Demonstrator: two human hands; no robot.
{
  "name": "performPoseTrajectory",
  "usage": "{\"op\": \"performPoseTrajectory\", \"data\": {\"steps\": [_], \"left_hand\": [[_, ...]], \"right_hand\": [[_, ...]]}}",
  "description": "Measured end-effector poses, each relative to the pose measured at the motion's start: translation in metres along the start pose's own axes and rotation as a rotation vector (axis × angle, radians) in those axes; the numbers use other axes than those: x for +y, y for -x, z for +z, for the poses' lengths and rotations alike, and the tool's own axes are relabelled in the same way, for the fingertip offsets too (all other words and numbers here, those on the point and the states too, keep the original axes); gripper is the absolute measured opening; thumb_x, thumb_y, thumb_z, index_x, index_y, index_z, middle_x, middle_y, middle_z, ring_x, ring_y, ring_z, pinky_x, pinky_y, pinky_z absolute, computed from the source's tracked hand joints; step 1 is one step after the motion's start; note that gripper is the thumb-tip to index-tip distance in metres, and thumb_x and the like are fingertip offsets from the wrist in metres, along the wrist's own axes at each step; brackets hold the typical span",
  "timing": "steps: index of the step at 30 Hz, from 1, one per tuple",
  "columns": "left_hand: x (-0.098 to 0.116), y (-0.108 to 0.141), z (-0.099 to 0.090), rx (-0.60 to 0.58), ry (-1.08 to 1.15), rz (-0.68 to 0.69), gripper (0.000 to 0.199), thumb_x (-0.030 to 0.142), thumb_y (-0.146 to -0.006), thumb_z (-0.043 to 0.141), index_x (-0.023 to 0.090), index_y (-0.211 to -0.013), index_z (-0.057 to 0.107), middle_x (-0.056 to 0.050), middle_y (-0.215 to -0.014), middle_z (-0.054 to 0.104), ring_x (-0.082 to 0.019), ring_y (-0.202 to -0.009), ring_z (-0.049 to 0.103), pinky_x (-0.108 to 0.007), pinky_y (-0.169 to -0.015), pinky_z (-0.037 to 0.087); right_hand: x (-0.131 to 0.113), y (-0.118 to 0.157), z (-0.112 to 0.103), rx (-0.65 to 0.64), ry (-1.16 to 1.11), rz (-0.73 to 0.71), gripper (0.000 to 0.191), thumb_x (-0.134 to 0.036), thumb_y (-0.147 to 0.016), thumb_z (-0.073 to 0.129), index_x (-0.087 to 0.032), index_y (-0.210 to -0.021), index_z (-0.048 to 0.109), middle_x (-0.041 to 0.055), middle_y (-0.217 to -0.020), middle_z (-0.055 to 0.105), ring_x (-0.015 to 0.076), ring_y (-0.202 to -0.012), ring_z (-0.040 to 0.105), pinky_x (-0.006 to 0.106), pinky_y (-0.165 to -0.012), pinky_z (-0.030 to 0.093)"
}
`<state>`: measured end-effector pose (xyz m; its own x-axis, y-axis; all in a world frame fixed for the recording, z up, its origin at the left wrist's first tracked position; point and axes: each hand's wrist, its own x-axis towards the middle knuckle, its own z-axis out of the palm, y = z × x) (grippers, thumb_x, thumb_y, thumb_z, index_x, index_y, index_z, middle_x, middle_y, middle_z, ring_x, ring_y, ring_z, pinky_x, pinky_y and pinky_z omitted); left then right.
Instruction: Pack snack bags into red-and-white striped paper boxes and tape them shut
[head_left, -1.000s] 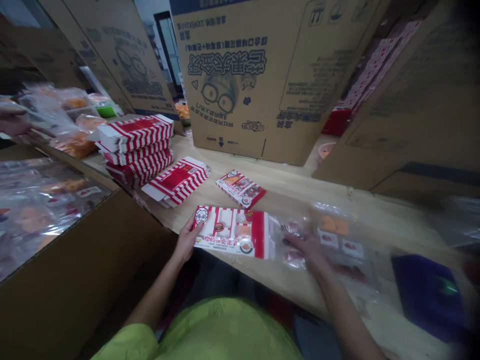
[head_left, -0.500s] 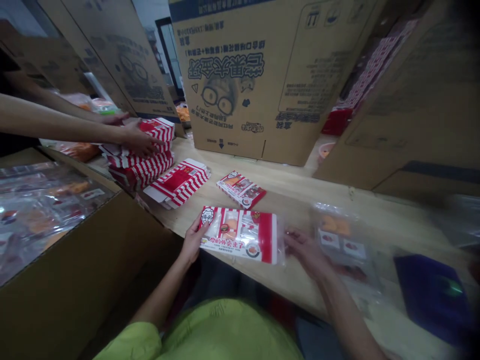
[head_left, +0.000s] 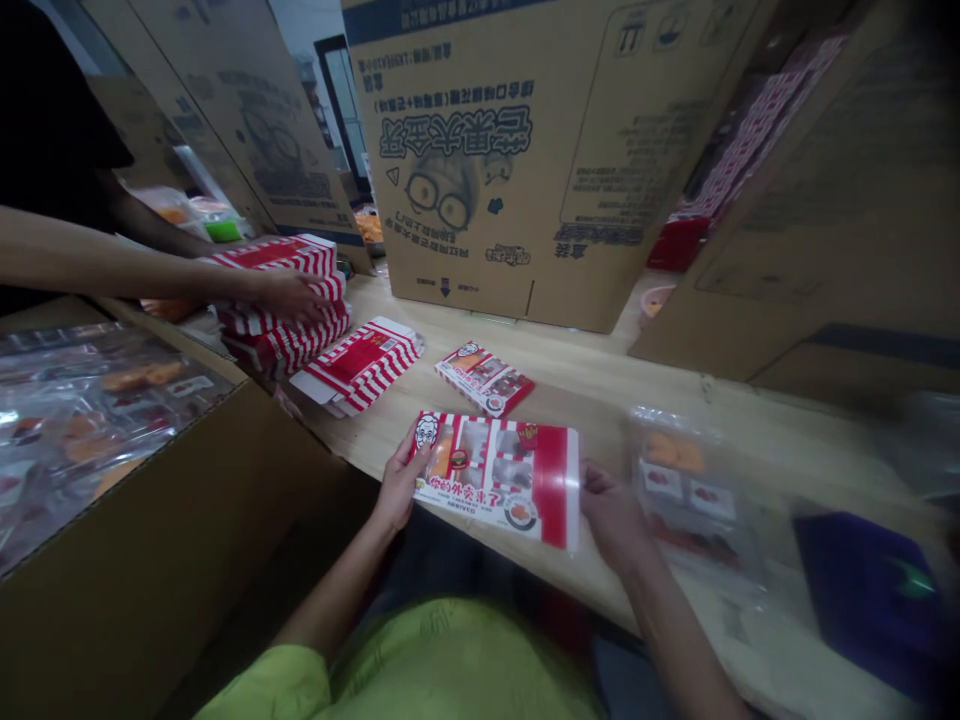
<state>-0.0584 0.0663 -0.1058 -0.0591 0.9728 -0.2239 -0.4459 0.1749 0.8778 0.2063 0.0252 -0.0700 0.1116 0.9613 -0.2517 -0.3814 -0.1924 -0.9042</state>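
A person in a lime-green shirt (head_left: pixel 450 665) holds a red-and-white printed carton (head_left: pixel 495 480) with clear windows at the near edge of a wooden tabletop (head_left: pixel 600 400). The left hand (head_left: pixel 396 478) is clenched on the carton's left end, thumb across its face. The fingers of the right hand (head_left: pixel 613 515) meet its right end, though slight blur leaves it unclear whether they are grasping it. Right of the carton lies a clear bag of food packets (head_left: pixel 690 490), with a dark blue pad (head_left: pixel 862 600) beyond it. Ahead of the carton sits a smaller printed box (head_left: pixel 485 380). Farther left, a flat striped carton (head_left: pixel 358 365) lies beside a striped stack (head_left: pixel 281 305) under a co-worker's hand (head_left: pixel 292 295). Tall cardboard boxes (head_left: pixel 487 170) stand behind the carton. The thin carton could bend or crease under uneven pressure, and a slip at the tabletop's edge could drop it. The leaning stack could also topple if nudged.
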Motion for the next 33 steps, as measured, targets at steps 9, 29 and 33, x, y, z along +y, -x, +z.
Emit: {"op": "performPoseTrajectory", "data": {"steps": [9, 29, 33], "left_hand": [[0.005, 0.004, 0.007, -0.015, -0.048, 0.002, 0.077, 0.032, -0.075, 0.072, 0.028, -0.142, 0.035, -0.006, -0.129, 0.059, -0.022, -0.102, 0.064, -0.032, -0.089, 0.052], [0.003, 0.018, 0.026, -0.114, -0.111, 0.028, 0.091, 0.026, -0.069, 0.076, 0.029, -0.145, 0.026, -0.006, -0.131, 0.057, -0.025, -0.111, 0.060, -0.035, -0.091, 0.050], [-0.003, 0.021, 0.027, -0.062, -0.133, 0.054, 0.091, 0.024, -0.065, 0.079, 0.029, -0.143, 0.032, -0.007, -0.132, 0.056, -0.025, -0.113, 0.058, -0.033, -0.091, 0.050]], "right_hand": [[0.008, 0.001, -0.010, 0.029, -0.055, -0.021, 0.038, -0.025, -0.048, 0.086, -0.021, -0.080, 0.066, 0.0013, -0.082, 0.071, 0.0200, -0.076, 0.067, 0.031, -0.067, 0.055], [-0.013, 0.003, 0.000, 0.085, 0.217, -0.060, 0.042, -0.028, -0.039, 0.085, -0.023, -0.079, 0.070, 0.0035, -0.076, 0.071, 0.0278, -0.077, 0.067, 0.038, -0.063, 0.057], [-0.002, -0.007, -0.007, 0.112, 0.038, 0.024, 0.034, -0.028, -0.041, 0.085, -0.022, -0.069, 0.068, 0.0026, -0.069, 0.070, 0.0267, -0.071, 0.067, 0.038, -0.061, 0.057]]}}
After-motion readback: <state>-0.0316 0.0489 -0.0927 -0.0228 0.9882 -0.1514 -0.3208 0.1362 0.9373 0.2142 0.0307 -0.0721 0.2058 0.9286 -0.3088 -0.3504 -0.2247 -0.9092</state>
